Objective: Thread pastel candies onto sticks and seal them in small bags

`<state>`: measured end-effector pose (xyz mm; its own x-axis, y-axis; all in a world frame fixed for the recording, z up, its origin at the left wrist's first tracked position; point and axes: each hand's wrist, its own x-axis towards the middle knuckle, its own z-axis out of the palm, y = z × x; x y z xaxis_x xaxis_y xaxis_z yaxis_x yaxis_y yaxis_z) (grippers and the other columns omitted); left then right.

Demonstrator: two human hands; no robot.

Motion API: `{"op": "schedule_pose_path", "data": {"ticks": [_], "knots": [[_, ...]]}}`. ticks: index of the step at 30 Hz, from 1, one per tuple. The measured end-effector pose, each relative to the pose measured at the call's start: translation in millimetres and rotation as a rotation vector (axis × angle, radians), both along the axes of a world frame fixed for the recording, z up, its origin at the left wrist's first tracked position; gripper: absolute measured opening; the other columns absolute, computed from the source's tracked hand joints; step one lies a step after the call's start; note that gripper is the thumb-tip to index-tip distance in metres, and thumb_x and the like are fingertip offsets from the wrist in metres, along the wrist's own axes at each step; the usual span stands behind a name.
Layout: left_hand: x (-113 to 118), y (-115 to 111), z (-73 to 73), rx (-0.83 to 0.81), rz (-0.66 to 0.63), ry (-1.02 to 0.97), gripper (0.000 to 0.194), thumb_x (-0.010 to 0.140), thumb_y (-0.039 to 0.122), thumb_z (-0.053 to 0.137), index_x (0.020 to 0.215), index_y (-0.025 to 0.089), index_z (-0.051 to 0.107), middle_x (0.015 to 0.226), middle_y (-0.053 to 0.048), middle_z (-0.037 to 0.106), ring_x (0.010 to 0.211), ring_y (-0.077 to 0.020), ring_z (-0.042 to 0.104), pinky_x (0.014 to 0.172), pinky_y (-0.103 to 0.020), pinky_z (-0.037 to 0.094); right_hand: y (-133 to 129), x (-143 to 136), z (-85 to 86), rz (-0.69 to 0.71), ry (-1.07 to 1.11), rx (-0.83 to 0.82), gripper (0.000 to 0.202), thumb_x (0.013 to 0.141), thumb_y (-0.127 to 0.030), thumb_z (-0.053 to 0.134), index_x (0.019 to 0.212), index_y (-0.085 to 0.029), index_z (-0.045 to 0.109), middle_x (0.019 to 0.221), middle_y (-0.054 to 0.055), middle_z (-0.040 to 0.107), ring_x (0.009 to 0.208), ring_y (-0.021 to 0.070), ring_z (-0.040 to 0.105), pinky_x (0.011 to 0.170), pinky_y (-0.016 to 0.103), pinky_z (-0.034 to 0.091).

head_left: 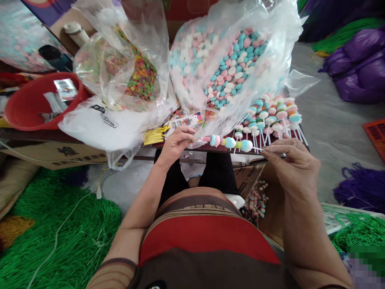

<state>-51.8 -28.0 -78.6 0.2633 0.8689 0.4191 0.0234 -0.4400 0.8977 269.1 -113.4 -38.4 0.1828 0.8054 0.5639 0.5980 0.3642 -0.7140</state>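
A candy skewer point(230, 143) of blue, pink, white and yellow pieces lies level in front of me, between my two hands. My right hand point(293, 158) pinches its white stick at the right end. My left hand point(179, 143) is closed at the other tip, its thumb and fingers pinching what looks like a clear plastic wrapper point(198, 141). Just beyond, finished candy skewers point(279, 114) lie piled at the table's right end, sticks toward me. Yellow twist ties point(156, 135) and a printed label card point(188, 120) lie near my left hand.
Behind stand a large bag of pastel candies point(230, 76) and a bag of ring candies point(141, 76). A red basin point(42, 104) holds white sticks at left. An open cardboard box point(272, 204) with wrapped skewers sits low right. Green strands point(60, 228) cover the floor left.
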Motion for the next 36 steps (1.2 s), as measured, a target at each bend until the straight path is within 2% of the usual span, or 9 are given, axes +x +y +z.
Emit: {"op": "schedule_pose_path", "data": {"ticks": [8, 13, 19, 25, 36], "knots": [[-0.6, -0.7, 1.9, 0.011, 0.024, 0.025, 0.021, 0.091, 0.044, 0.071, 0.086, 0.025, 0.079, 0.103, -0.006, 0.070, 0.102, -0.0195, 0.067, 0.095, -0.038, 0.052, -3.0, -0.3, 3.7, 0.001, -0.007, -0.049, 0.010, 0.084, -0.033, 0.079, 0.075, -0.030, 0.079, 0.072, -0.003, 0.073, 0.068, 0.0156, 0.064, 0.111, 0.053, 0.047], [-1.3, -0.5, -1.7, 0.018, 0.012, 0.013, 0.015, 0.092, 0.039, 0.072, 0.087, 0.027, 0.080, 0.104, -0.006, 0.071, 0.103, -0.0181, 0.067, 0.096, -0.036, 0.052, -3.5, -1.1, 2.2, -0.066, 0.015, -0.040, 0.017, 0.085, -0.041, 0.078, 0.073, -0.029, 0.078, 0.070, -0.004, 0.071, 0.067, 0.0147, 0.063, 0.111, 0.052, 0.049], [-1.5, 1.4, -8.2, -0.003, 0.014, -0.004, 0.012, 0.092, 0.037, 0.071, 0.091, 0.029, 0.080, 0.107, -0.005, 0.071, 0.105, -0.0176, 0.066, 0.099, -0.036, 0.052, -4.0, -0.4, 0.6, -0.039, 0.030, 0.003, 0.010, 0.085, -0.032, 0.079, 0.076, -0.029, 0.079, 0.070, -0.005, 0.070, 0.067, 0.0132, 0.062, 0.109, 0.048, 0.050], [2.4, 1.3, -5.4, 0.010, 0.023, -0.018, 0.014, 0.091, 0.038, 0.073, 0.090, 0.027, 0.080, 0.104, -0.006, 0.071, 0.103, -0.0174, 0.066, 0.093, -0.033, 0.053, -8.9, -1.0, 1.2, -0.061, -0.005, 0.040, 0.011, 0.085, -0.030, 0.080, 0.074, -0.028, 0.077, 0.071, -0.005, 0.071, 0.065, 0.0124, 0.062, 0.107, 0.047, 0.052], [6.0, 2.6, -5.4, 0.099, 0.063, 0.002, 0.009, 0.092, 0.031, 0.072, 0.091, 0.027, 0.080, 0.103, -0.004, 0.071, 0.100, -0.0159, 0.066, 0.091, -0.032, 0.051, -11.6, 1.7, -0.4, 0.066, 0.003, -0.029, 0.015, 0.087, -0.032, 0.078, 0.074, -0.027, 0.075, 0.069, -0.006, 0.067, 0.066, 0.0124, 0.064, 0.112, 0.049, 0.049]]}}
